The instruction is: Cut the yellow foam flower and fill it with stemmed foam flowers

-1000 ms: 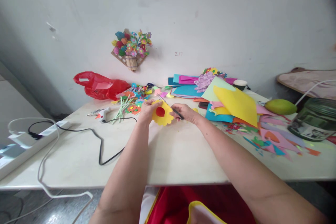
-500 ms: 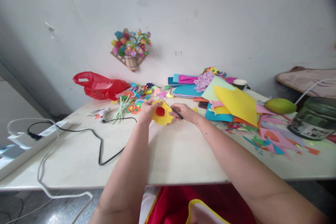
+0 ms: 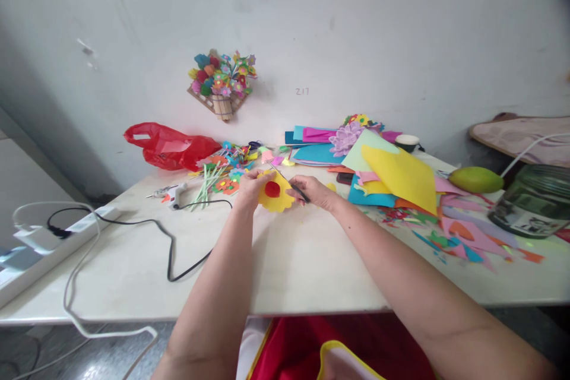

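My left hand (image 3: 250, 189) pinches the left edge of a yellow flower (image 3: 275, 203) with a scalloped rim and a red round centre (image 3: 272, 189). It is held up just above the white table (image 3: 307, 267). In my right hand (image 3: 314, 191) is a pair of scissors (image 3: 301, 192) with dark handles, fingers closed round them. Their thin blades point up and left across the flower's upper right edge. Whether the blades are parted is too small to tell.
Left are a glue gun (image 3: 174, 195), its black cord (image 3: 170, 249), a power strip (image 3: 91, 219) and a red plastic bag (image 3: 171, 145). Coloured sheets (image 3: 401, 181) and scraps (image 3: 472, 237) lie right, with a green mango (image 3: 475, 179) and a glass jar (image 3: 532, 202). Green stems (image 3: 209, 184) lie behind.
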Tool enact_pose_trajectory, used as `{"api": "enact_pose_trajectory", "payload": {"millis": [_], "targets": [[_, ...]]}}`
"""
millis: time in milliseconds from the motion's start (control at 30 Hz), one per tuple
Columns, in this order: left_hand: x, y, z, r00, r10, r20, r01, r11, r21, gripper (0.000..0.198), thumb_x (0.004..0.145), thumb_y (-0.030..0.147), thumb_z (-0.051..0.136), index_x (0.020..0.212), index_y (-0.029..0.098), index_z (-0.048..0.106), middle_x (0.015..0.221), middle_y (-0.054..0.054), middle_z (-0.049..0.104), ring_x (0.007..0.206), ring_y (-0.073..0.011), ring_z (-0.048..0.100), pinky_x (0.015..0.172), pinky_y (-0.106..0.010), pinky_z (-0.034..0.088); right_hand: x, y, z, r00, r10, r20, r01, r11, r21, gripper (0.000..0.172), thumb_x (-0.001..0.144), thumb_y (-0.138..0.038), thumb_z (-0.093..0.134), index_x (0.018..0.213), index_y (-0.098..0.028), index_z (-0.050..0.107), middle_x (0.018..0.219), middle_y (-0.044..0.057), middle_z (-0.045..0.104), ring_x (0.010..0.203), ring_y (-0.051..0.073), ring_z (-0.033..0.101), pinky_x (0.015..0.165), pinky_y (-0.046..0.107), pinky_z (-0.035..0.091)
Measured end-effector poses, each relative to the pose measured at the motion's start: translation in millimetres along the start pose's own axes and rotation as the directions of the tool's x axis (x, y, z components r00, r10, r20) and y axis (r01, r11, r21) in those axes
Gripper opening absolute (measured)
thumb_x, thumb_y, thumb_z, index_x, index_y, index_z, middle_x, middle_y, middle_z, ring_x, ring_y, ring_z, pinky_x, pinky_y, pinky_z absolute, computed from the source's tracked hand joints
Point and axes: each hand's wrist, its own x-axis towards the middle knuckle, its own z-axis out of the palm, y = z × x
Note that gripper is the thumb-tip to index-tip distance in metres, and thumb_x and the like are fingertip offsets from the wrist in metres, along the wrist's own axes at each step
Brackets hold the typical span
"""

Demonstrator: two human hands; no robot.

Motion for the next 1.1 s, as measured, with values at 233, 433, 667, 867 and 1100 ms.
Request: {"api": "enact_pose_trajectory", "payload": {"millis": [233, 433, 667, 867, 1100], "targets": [[-0.9, 0.3, 1.0, 1.0, -0.001, -0.011, 0.001, 1.0, 0.002, 0.035, 0.045, 0.034, 0.083, 0.055, 0.015, 0.055, 0.048, 0.002, 0.057, 0.041, -0.0104, 0.052, 0.041, -0.02, 0.038, -1.5, -4.5, 1.2, 1.0, 0.011, 0.0, -0.011, 1.0, -0.006, 0.035, 0.065, -0.044, 0.071, 0.078, -0.015, 0.055, 0.049, -0.009, 0.047, 0.039, 0.005, 0.043, 0.041, 0.02, 0.032], [-1.2, 1.3, 0.6, 1.0, -0.013, -0.003, 0.013, 1.0, -0.001, 0.034, 0.045, 0.033, 0.083, 0.056, 0.015, 0.057, 0.049, 0.001, 0.058, 0.043, -0.011, 0.054, 0.042, -0.021, 0.04, -0.7, -1.9, -0.5, 1.0, 0.003, 0.011, -0.003, 1.0, -0.009, 0.032, 0.068, -0.042, 0.07, 0.078, -0.015, 0.056, 0.049, -0.008, 0.046, 0.039, 0.005, 0.042, 0.041, 0.02, 0.031], [-0.4, 1.6, -3.2, 1.0, -0.016, 0.017, 0.016, 0.999, 0.031, 0.034, 0.045, 0.036, 0.083, 0.057, 0.015, 0.058, 0.05, 0.001, 0.059, 0.043, -0.0113, 0.054, 0.042, -0.021, 0.038, 0.5, 1.0, -1.9, 1.0, 0.013, 0.019, -0.013, 1.0, 0.009, 0.035, 0.066, -0.043, 0.072, 0.08, -0.015, 0.057, 0.05, -0.008, 0.047, 0.04, 0.005, 0.042, 0.041, 0.02, 0.031], [-1.2, 3.3, -5.9, 0.996, -0.007, 0.084, 0.003, 0.999, 0.052, 0.033, 0.049, 0.038, 0.081, 0.057, 0.015, 0.059, 0.051, 0.0, 0.06, 0.043, -0.0106, 0.053, 0.042, -0.021, 0.037, -2.9, -6.4, -5.9, 0.997, 0.042, -0.063, -0.039, 0.998, 0.056, 0.038, 0.061, -0.042, 0.075, 0.08, -0.015, 0.056, 0.051, -0.007, 0.049, 0.041, 0.005, 0.042, 0.041, 0.02, 0.031], [-2.8, 1.4, -6.8, 0.976, -0.057, 0.212, 0.031, 0.992, 0.122, 0.034, 0.054, 0.041, 0.08, 0.058, 0.014, 0.06, 0.052, -0.002, 0.059, 0.042, -0.0108, 0.052, 0.04, -0.021, 0.035, -1.0, -8.1, -7.3, 0.972, -0.012, -0.234, 0.042, 0.992, 0.123, 0.046, 0.053, -0.034, 0.079, 0.087, -0.017, 0.055, 0.059, -0.007, 0.053, 0.052, 0.007, 0.048, 0.05, 0.021, 0.037]]}}
